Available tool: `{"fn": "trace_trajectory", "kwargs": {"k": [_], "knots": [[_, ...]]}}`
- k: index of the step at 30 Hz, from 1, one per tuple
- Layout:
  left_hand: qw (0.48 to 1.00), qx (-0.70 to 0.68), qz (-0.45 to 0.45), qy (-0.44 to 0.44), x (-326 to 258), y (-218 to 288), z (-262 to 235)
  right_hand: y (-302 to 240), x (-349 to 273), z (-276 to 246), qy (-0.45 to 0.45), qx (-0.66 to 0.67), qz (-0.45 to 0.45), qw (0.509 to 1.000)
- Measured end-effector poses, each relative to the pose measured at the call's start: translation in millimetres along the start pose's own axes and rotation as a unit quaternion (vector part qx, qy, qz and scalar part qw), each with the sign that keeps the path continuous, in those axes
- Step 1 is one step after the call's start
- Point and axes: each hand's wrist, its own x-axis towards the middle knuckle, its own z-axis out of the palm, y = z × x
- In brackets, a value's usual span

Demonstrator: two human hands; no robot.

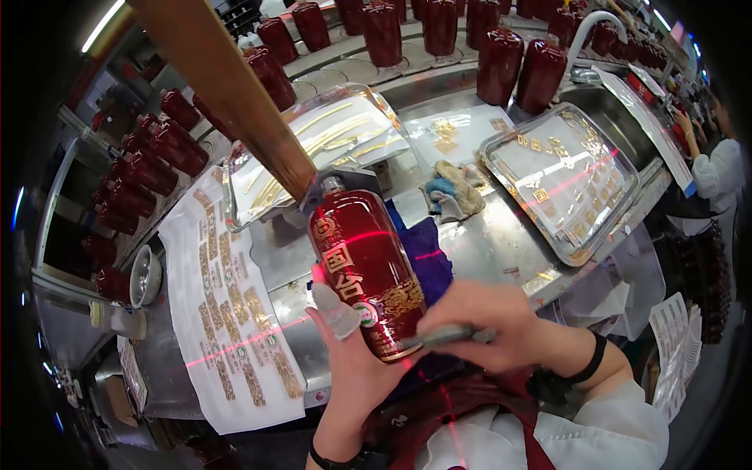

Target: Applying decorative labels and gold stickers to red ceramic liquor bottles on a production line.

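Note:
A large dark-red glass bottle [377, 262] with gold lettering and gold ornament lies tilted in front of me, its neck pointing away. My left hand [356, 364] grips its lower left side, and a whitish finger cover shows on that hand. My right hand [489, 321] is closed round a flat grey-green tool [446, 337], whose tip is against or close to the bottle's base end; motion blur hides its exact kind. Under and beside the bottle is a dark purple-blue cloth [429, 254]. Red laser lines cross the bottle.
A white sheet of gold decals [227, 313] lies left. Behind stands a tray of gold strips [321, 141]; at right, a clear tray of gold pieces [560, 180]. A crumpled rag [454, 192], a wooden post [227, 86], a metal bowl [146, 276] and rows of red bottles [381, 35] surround me. Another person [721, 164] works far right.

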Motion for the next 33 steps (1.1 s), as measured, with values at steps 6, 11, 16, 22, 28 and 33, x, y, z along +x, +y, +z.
{"fn": "trace_trajectory", "kwargs": {"k": [6, 11, 16, 22, 28, 33], "knots": [[0.979, -0.195, -0.010, 0.056, 3, -15, 5, 20, 39, -12, 0.050, -0.077, -0.011, 0.996], [0.945, -0.321, -0.029, 0.049, 8, -9, 7, 14, -2, 0, -0.050, -0.033, -0.121, 0.991], [0.995, -0.029, 0.083, 0.050, 10, 7, 4, 23, 19, -16, 0.041, -0.099, -0.107, 0.989], [0.976, 0.025, 0.096, 0.192, 0, -8, 2, 10, -12, -2, -0.039, 0.023, -0.072, 0.996], [0.990, -0.051, 0.080, 0.108, 3, 4, 7, 22, 19, -4, 0.038, -0.068, -0.097, 0.992], [0.979, 0.044, 0.136, 0.144, 7, -1, 7, 7, -11, 2, -0.027, -0.021, -0.064, 0.997]]}}
